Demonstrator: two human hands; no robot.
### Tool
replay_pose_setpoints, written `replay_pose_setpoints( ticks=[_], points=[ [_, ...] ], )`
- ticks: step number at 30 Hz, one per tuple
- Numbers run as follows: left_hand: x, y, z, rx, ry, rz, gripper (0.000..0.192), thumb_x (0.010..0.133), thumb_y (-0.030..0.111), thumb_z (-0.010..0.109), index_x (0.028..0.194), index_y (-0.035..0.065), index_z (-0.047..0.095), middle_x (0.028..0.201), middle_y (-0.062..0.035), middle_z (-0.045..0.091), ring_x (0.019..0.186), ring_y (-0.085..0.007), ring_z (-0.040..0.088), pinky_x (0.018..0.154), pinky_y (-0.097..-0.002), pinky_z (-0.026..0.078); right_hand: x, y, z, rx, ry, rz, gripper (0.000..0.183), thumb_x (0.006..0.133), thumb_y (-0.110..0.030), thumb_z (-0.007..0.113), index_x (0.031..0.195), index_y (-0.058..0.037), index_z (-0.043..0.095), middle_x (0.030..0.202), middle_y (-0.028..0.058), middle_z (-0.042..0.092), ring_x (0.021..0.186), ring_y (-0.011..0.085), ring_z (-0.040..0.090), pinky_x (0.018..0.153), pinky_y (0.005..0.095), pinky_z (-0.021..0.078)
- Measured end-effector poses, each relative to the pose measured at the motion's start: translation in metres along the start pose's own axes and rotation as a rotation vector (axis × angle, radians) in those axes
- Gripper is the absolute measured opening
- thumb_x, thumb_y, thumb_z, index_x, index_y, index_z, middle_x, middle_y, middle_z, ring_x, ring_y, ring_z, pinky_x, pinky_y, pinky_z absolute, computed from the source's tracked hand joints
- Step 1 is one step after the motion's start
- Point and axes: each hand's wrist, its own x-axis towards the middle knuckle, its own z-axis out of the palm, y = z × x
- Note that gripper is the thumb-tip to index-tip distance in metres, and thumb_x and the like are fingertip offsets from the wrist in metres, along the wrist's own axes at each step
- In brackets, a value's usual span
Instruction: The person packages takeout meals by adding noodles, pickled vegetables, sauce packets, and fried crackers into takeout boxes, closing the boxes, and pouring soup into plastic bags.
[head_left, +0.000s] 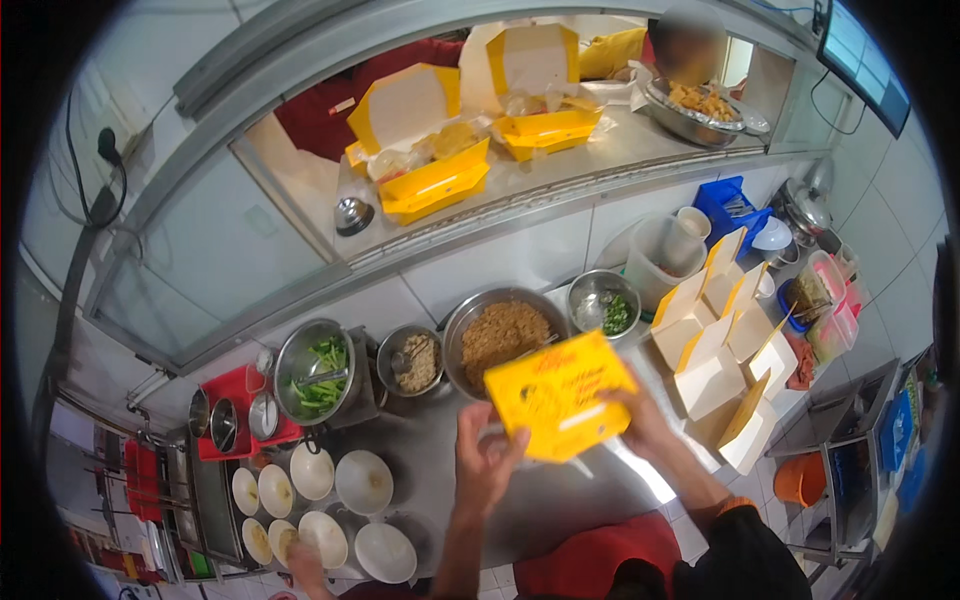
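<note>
A yellow printed cardboard food box (559, 394), its lid down, is between my two hands above the steel counter. My left hand (487, 454) grips its lower left corner, and my right hand (637, 412) holds its right side. Behind the box stand a large steel bowl of brown minced food (502, 337) and a smaller steel bowl with chopped green onion (616, 313). To the right, several open boxes with white insides (697, 382) stand close together.
Several white bowls (364, 481) stand at the left, with another person's hand (306, 562) near them. Steel bowls of greens (322, 375) and pale mince (420, 364) are behind. Filled yellow boxes (435, 184), a call bell (352, 216) and a co-worker (615, 56) are at the pass-through window.
</note>
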Motion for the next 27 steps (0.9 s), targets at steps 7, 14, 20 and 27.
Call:
replay_pose_setpoints(
  ticks=[7, 14, 20, 27],
  points=[
    [0.306, 0.13, 0.128, 0.801, 0.035, 0.99, 0.05, 0.096, 0.029, 0.053, 0.133, -0.0038, 0.045, 0.125, -0.029, 0.052, 0.119, -0.0457, 0.047, 0.105, -0.0496, 0.035, 0.071, -0.207, -0.013, -0.05, -0.072, -0.326, 0.044, 0.087, -0.014, 0.064, 0.127, -0.005, 0.05, 0.118, 0.0122, 0.062, 0.105, 0.0238, 0.064, 0.086, 0.0356, 0.0542],
    [0.472, 0.197, 0.188, 1.387, 0.396, 0.77, 0.08, 0.088, 0.063, 0.051, 0.143, 0.0059, 0.041, 0.148, -0.0227, 0.038, 0.14, -0.0384, 0.033, 0.114, -0.0587, 0.021, 0.174, -0.342, -0.021, -0.019, -0.039, -0.544, 0.039, 0.086, -0.015, 0.061, 0.121, 0.0005, 0.05, 0.116, 0.0147, 0.06, 0.103, 0.0271, 0.062, 0.067, 0.0329, 0.0563],
    [0.413, 0.152, 0.171, 1.396, 0.131, 0.9, 0.05, 0.085, 0.046, 0.065, 0.119, 0.0103, 0.067, 0.118, -0.0179, 0.06, 0.11, -0.028, 0.057, 0.098, -0.0491, 0.038, 0.25, -0.39, 0.006, -0.022, -0.183, -0.51, 0.038, 0.088, -0.014, 0.058, 0.123, -0.0004, 0.052, 0.119, 0.0151, 0.06, 0.11, 0.0269, 0.06, 0.086, 0.0377, 0.0582],
    [0.386, 0.073, 0.172, 1.253, 0.385, 1.232, 0.046, 0.079, 0.035, 0.075, 0.114, 0.0052, 0.067, 0.107, -0.0154, 0.059, 0.106, -0.0332, 0.053, 0.096, -0.0479, 0.037, 0.326, -0.346, 0.072, -0.131, -0.241, -0.354, 0.03, 0.085, -0.01, 0.064, 0.113, -0.0022, 0.057, 0.117, 0.0141, 0.057, 0.108, 0.028, 0.06, 0.081, 0.0371, 0.0628]
  ],
)
